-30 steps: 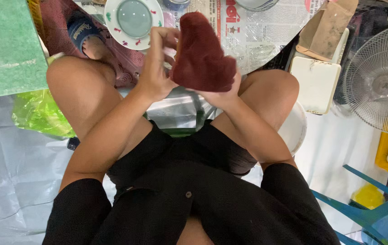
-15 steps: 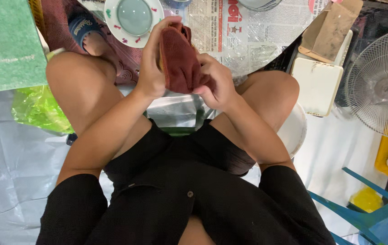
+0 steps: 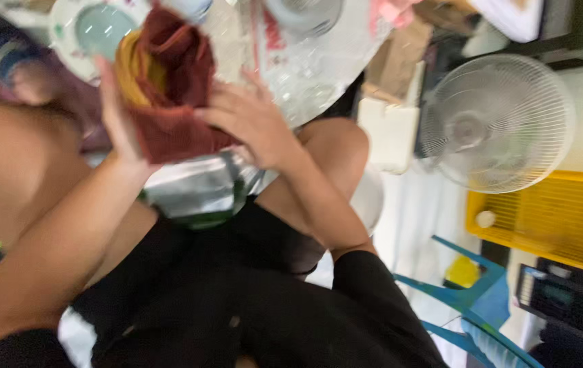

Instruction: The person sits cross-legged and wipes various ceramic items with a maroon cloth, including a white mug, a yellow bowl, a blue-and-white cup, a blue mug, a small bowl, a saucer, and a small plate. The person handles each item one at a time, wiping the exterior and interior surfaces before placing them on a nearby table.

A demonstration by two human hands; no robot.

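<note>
Both my hands hold a dark red cloth (image 3: pixel 172 102) above my lap, and a yellow patch shows in its upper fold. My left hand (image 3: pixel 117 112) grips the cloth's left edge with the palm turned inward. My right hand (image 3: pixel 254 123) presses on its right side with fingers spread over the fabric. Under the cloth a shiny silver container (image 3: pixel 192 187) rests between my bare knees. The picture is blurred by head motion.
A white plate with a pale green centre (image 3: pixel 90 31) lies on a newspaper-covered round table (image 3: pixel 291 61). To the right stand a white floor fan (image 3: pixel 496 126), a yellow crate (image 3: pixel 550 218), a blue plastic chair (image 3: pixel 475 300) and a cardboard box (image 3: pixel 397 58).
The view has swung right and come closer. The cloth has been bunched and turned between my hands, now showing a yellow patch; my right hand has moved onto its right side.
</note>
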